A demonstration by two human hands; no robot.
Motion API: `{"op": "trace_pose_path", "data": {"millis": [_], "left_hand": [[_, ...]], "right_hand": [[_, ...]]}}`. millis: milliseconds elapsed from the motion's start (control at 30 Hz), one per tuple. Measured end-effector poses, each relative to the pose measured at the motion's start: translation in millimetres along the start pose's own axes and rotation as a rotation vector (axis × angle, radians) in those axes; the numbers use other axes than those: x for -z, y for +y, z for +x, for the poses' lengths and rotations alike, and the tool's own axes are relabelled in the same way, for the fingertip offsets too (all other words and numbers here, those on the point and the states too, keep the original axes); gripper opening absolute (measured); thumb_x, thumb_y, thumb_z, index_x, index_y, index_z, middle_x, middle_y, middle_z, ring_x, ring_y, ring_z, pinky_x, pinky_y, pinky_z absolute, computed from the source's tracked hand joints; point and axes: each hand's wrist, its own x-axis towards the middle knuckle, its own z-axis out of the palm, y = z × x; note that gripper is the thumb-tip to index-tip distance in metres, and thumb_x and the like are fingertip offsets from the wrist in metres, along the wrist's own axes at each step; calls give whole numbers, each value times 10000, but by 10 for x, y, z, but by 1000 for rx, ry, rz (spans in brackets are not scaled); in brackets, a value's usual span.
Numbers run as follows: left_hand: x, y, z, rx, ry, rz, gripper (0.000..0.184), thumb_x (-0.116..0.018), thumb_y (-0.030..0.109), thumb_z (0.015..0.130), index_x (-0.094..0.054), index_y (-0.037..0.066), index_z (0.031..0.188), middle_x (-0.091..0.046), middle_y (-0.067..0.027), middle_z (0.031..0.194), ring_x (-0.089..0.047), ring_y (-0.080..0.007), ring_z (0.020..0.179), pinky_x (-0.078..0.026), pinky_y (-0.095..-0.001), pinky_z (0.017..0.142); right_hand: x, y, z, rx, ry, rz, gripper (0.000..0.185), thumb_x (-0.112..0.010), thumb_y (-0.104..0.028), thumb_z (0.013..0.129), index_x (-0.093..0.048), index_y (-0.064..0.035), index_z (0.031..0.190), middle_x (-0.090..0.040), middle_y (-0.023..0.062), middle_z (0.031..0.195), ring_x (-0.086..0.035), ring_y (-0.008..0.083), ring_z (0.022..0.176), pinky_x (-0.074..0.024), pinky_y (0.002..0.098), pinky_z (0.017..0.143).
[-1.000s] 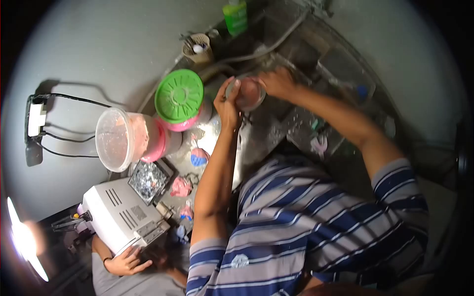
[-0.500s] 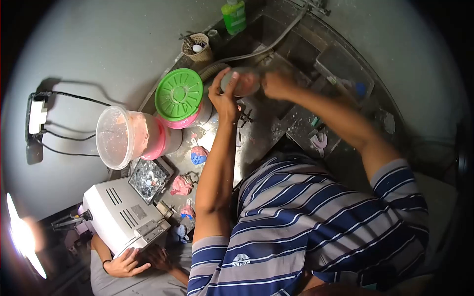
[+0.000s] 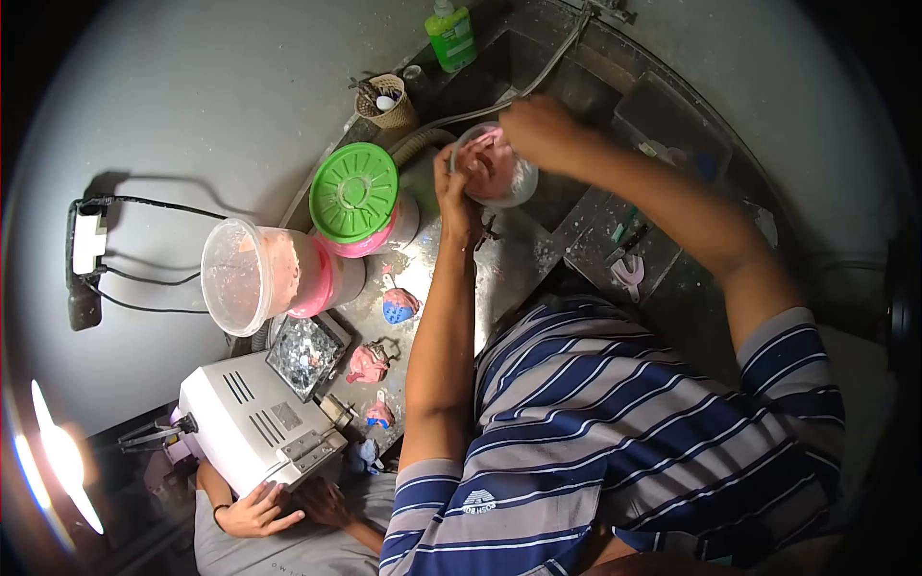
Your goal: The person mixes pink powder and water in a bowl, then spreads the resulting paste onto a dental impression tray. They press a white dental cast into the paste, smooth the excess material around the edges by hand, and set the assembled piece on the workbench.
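Note:
A clear plastic bowl (image 3: 523,182) is tilted in my left hand (image 3: 456,197), whose fingers wrap its near-left side. Wet pink mix (image 3: 488,173) coats the inside of the bowl. Over its upper right rim, my right hand (image 3: 545,134) is closed and blurred by motion. Whatever it grips is hidden; a pink-smeared edge shows at the rim beneath the fist. Below the bowl, a small dark metal piece lies on the worktop beside my left wrist. A pink dental impression tray (image 3: 629,275) lies to the right, near my right forearm.
At left stand a green-lidded tub (image 3: 353,192) and an open clear tub (image 3: 235,278). Pink-and-blue impressions (image 3: 400,305) lie on the worktop. A co-worker's hands (image 3: 252,511) touch a white machine (image 3: 254,413). A soap bottle (image 3: 451,40) stands by the sink (image 3: 576,82).
The bowl has turned so its pink inside faces me more. My right hand has swung up and left, from beside the bowl to over its rim. The whole view has shifted slightly.

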Motion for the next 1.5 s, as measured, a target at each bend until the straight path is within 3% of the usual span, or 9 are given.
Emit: {"op": "trace_pose_path", "data": {"millis": [300, 500, 633, 867, 967, 1033, 1167, 1300, 1500], "left_hand": [[-328, 381, -35, -91, 186, 281, 475, -701, 218, 789, -533, 43, 1198, -589, -112, 1141, -550, -212, 1071, -422, -347, 959], [-408, 465, -1, -142, 176, 420, 477, -709, 224, 833, -559, 4, 1229, -632, -113, 1076, -598, -189, 990, -473, -323, 888], [-465, 522, 24, -278, 195, 498, 417, -682, 196, 842, -588, 6, 1202, -632, -113, 1048, -590, -195, 953, -468, -319, 873], [-84, 136, -50, -297, 258, 739, 369, -667, 212, 826, -611, 25, 1139, -609, -128, 1073, -575, -227, 987, -439, -322, 915], [-139, 89, -175, -194, 262, 470, 396, -655, 212, 845, -565, 15, 1178, -614, -116, 1061, -592, -221, 968, -462, -316, 886], [-223, 155, -152, -147, 290, 263, 410, -650, 210, 853, -541, 11, 1194, -617, -110, 1059, -601, -215, 960, -475, -312, 868], [-96, 121, -154, -184, 333, 147, 425, -683, 198, 853, -541, 25, 1215, -608, -100, 1075, -585, -191, 964, -467, -292, 864], [9, 72, -244, -174, 372, 179, 419, -664, 198, 849, -540, 19, 1207, -609, -109, 1088, -592, -199, 979, -477, -310, 868], [-25, 31, -315, -189, 386, 200, 430, -638, 212, 852, -531, 22, 1222, -610, -120, 1097, -589, -214, 1022, -460, -326, 912]], "right_hand": [[-163, -88, -120, 263, 487, -13, 144, -622, -150, 747, -731, -74, 801, -696, 185, 796, -689, 339, 705, -537, 434, 634], [-116, 200, -42, 137, 104, -93, 125, -616, -160, 763, -699, -91, 827, -656, 155, 866, -657, 317, 750, -506, 422, 640], [92, 372, -3, 175, 547, -51, 186, -615, -149, 751, -689, -69, 902, -676, 149, 841, -664, 266, 817, -506, 417, 661], [-839, -86, -93, -605, -679, 1261, 336, -503, -260, 909, -684, -20, 1059, -568, 178, 614, -576, 260, 511, -438, 367, 472], [-729, -174, -285, -472, -550, 1297, 342, -482, -210, 931, -660, -30, 1162, -581, 187, 705, -625, 301, 674, -491, 405, 588], [-716, -308, -448, -133, 410, 364, 374, -469, -102, 916, -584, -31, 1265, -581, 227, 920, -626, 346, 824, -508, 439, 694], [-495, -611, -832, -205, -173, 378, 655, -447, 18, 851, -323, -58, 1490, -493, 293, 1133, -602, 435, 911, -506, 462, 843], [-64, -449, -1076, -197, -350, 601, 656, -435, 19, 853, -336, -91, 1492, -484, 310, 1155, -606, 457, 969, -508, 444, 872], [-473, -717, -1085, -120, 49, 502, 587, -447, 29, 867, -412, -76, 1443, -565, 279, 1027, -614, 429, 951, -487, 452, 841]]}}
